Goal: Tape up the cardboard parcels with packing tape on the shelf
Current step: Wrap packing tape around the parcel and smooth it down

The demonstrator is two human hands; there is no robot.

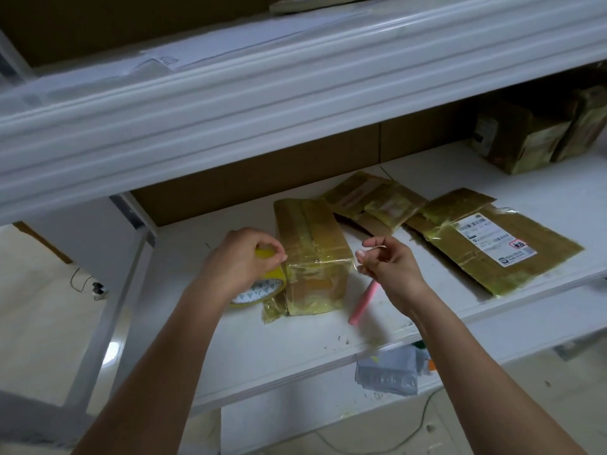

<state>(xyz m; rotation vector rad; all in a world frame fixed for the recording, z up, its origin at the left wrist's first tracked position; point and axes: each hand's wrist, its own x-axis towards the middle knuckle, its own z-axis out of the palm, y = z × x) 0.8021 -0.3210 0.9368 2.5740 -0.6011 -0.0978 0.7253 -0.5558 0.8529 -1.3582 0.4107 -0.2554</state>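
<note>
While gripping yellow tape roll [262, 284] w/ left hand [239, 261] beside cardboard parcel [312, 254] on shelf [295, 343], right hand [387, 264] pinching clear tape end [372, 247], pink marker [363, 303] below.

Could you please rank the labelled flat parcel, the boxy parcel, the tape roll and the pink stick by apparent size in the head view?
1. labelled flat parcel
2. boxy parcel
3. tape roll, partly hidden by the left hand
4. pink stick

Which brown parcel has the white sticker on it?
The flat parcel farthest right at the shelf's front, beyond the right hand. The others show only yellowish tape.
</note>
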